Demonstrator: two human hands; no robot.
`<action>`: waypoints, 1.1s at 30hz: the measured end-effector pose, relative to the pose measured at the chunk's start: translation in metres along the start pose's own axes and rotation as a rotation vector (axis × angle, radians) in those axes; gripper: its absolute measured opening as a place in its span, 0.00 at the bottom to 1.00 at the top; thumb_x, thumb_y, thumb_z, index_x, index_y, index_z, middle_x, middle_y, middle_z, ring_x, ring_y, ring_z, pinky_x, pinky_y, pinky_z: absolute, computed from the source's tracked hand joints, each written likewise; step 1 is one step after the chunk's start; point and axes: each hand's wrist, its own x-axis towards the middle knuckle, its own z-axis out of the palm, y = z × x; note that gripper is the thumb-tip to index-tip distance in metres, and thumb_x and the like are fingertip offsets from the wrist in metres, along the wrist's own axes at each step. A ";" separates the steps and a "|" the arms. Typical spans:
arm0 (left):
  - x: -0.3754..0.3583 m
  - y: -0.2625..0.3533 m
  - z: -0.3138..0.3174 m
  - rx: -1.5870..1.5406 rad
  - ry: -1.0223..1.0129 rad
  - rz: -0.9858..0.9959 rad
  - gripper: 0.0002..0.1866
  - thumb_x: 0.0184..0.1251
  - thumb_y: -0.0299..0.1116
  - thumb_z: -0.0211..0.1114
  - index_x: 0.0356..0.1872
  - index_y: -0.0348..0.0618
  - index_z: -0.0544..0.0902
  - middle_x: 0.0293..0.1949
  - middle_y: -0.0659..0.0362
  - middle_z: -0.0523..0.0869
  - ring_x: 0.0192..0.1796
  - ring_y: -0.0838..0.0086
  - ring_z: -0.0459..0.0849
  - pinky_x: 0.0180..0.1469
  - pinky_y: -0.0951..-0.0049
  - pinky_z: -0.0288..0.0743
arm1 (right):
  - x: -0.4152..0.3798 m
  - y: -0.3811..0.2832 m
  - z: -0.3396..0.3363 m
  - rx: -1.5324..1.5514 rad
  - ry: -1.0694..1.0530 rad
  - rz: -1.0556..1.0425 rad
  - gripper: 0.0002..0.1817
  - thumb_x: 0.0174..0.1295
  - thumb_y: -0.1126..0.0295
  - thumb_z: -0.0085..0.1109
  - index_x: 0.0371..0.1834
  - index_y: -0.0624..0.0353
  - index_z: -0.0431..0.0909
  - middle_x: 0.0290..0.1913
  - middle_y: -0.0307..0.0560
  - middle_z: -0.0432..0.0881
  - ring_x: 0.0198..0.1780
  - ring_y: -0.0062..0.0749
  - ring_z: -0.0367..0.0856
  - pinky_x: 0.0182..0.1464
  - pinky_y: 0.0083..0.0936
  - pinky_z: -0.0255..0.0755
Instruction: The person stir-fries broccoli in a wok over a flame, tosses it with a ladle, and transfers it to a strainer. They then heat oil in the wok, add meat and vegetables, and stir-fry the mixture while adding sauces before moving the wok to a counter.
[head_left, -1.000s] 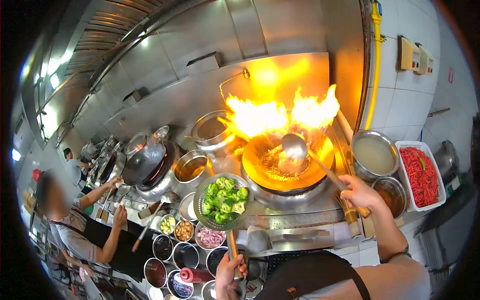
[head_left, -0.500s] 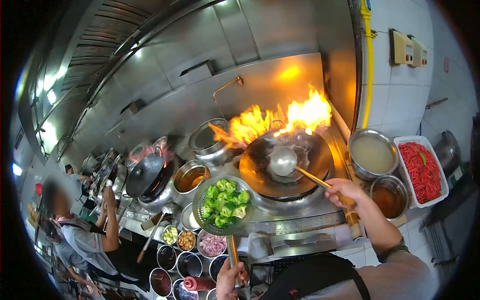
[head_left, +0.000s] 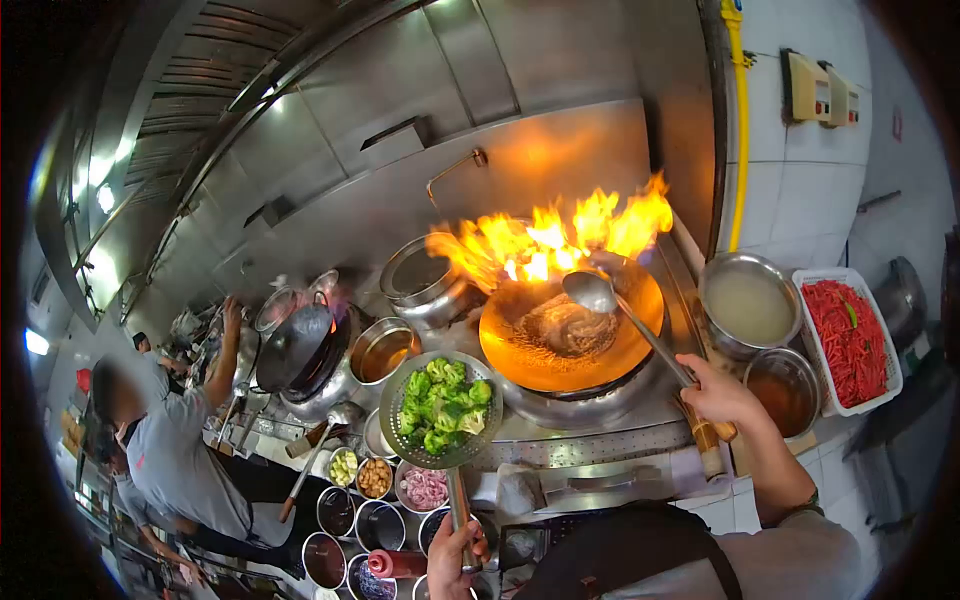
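My left hand (head_left: 457, 545) is closed around the handle of a perforated strainer (head_left: 398, 435). Green broccoli florets (head_left: 443, 400) fill the strainer, which is held level left of a large wok (head_left: 510, 368). In my right hand (head_left: 718, 388) is the handle of a ladle (head_left: 592, 293), its bowl raised over the wok's far right part. Frothy liquid (head_left: 570, 328) bubbles in the wok's middle, and tall flames (head_left: 560, 235) rise along its back rim. A bamboo-like handle (head_left: 704, 440) lies just below my right hand.
Right of the stove stand a pot of cloudy liquid (head_left: 748, 305), a pot of brown liquid (head_left: 780, 395) and a basket of red chillies (head_left: 845, 345). Several ingredient bowls (head_left: 380, 527) and a red bottle (head_left: 396, 564) sit lower left. A co-worker (head_left: 190, 450) stands by another wok (head_left: 295, 345).
The ladle has risen from the wok's middle toward its far right side. Frothy liquid now spreads in the wok, which glows orange. The strainer has barely moved. The co-worker's arm has gone up.
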 end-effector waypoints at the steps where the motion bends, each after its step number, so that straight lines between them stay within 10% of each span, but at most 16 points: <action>1: -0.002 0.002 0.004 -0.001 0.009 0.007 0.09 0.63 0.25 0.61 0.43 0.39 0.74 0.27 0.56 0.77 0.19 0.73 0.73 0.17 0.73 0.67 | 0.002 0.006 0.004 0.172 -0.061 0.028 0.32 0.63 0.75 0.55 0.72 0.64 0.61 0.35 0.46 0.80 0.23 0.25 0.76 0.24 0.25 0.72; 7: 0.012 -0.001 0.004 0.020 0.001 -0.023 0.08 0.60 0.25 0.61 0.40 0.41 0.74 0.25 0.58 0.76 0.18 0.75 0.73 0.16 0.74 0.65 | 0.068 0.022 0.040 0.754 -0.233 0.142 0.30 0.62 0.76 0.55 0.69 0.64 0.62 0.37 0.48 0.80 0.25 0.26 0.78 0.25 0.28 0.75; 13: -0.001 -0.005 -0.002 0.057 -0.052 -0.035 0.07 0.61 0.28 0.62 0.37 0.41 0.73 0.24 0.60 0.74 0.20 0.76 0.73 0.18 0.75 0.67 | 0.037 0.001 0.024 -0.230 -0.041 0.021 0.28 0.63 0.74 0.54 0.67 0.65 0.62 0.36 0.50 0.80 0.27 0.34 0.81 0.35 0.32 0.78; 18: -0.004 -0.003 0.009 0.141 0.043 -0.046 0.07 0.62 0.27 0.61 0.39 0.42 0.73 0.25 0.61 0.74 0.21 0.77 0.73 0.19 0.75 0.68 | 0.087 0.055 0.032 1.123 -0.386 0.214 0.26 0.65 0.74 0.51 0.68 0.62 0.63 0.36 0.45 0.79 0.23 0.25 0.77 0.20 0.26 0.70; 25: -0.015 -0.008 0.002 -0.021 -0.014 -0.079 0.08 0.62 0.26 0.60 0.42 0.41 0.73 0.29 0.61 0.75 0.21 0.78 0.73 0.21 0.76 0.68 | 0.054 0.038 0.048 -0.336 0.034 -0.091 0.31 0.63 0.72 0.56 0.69 0.65 0.59 0.37 0.51 0.81 0.27 0.32 0.81 0.35 0.32 0.77; 30: -0.016 -0.001 0.014 0.072 0.021 -0.033 0.11 0.61 0.25 0.60 0.45 0.41 0.73 0.28 0.59 0.75 0.20 0.77 0.72 0.19 0.75 0.67 | 0.076 0.052 0.033 0.923 -0.340 0.185 0.33 0.62 0.71 0.58 0.71 0.64 0.59 0.38 0.50 0.81 0.25 0.31 0.79 0.32 0.33 0.76; 33: -0.005 0.000 0.005 0.065 -0.037 -0.045 0.12 0.61 0.24 0.60 0.45 0.40 0.73 0.27 0.59 0.75 0.19 0.76 0.72 0.18 0.74 0.67 | 0.080 0.027 0.055 0.257 -0.091 0.051 0.34 0.63 0.69 0.59 0.72 0.60 0.60 0.37 0.51 0.81 0.27 0.30 0.80 0.33 0.32 0.76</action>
